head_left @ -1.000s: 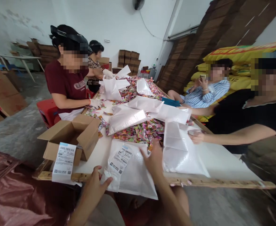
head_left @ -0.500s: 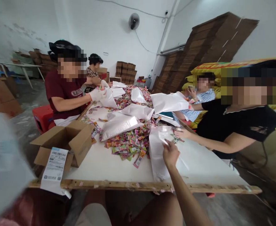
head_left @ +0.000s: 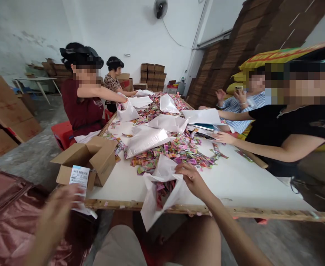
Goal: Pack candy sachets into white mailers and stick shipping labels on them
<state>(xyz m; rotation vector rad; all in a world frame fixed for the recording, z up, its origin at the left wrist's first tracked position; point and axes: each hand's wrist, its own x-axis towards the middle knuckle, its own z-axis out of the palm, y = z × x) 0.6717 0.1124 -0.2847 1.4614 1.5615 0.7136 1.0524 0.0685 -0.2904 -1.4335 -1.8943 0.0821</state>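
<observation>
My right hand (head_left: 190, 178) is closed on the upper right edge of a white plastic mailer bag (head_left: 162, 171). The bag's mouth gapes toward me at the table's near edge, and small candy packets (head_left: 162, 190) show inside. At the lower left, my left hand (head_left: 61, 207) is blurred by motion. Its fingers look stretched out and nothing shows in them. They overlap a printed label strip (head_left: 79, 175) that hangs down the front of an open cardboard box (head_left: 102, 162); whether they touch it I cannot tell.
Many colourful packets (head_left: 179, 147) lie heaped mid-table, with several white bags (head_left: 148, 142) on them. One co-worker (head_left: 80, 99) at left reaches into a bag; another (head_left: 287, 133) at right handles a white bag. Pinkish shiny material (head_left: 9, 214) lies low at left.
A large white blurred object has gone from the left edge, and my left hand now shows there. The bag at my right hand has shifted left and now gapes open. My view has turned slightly.
</observation>
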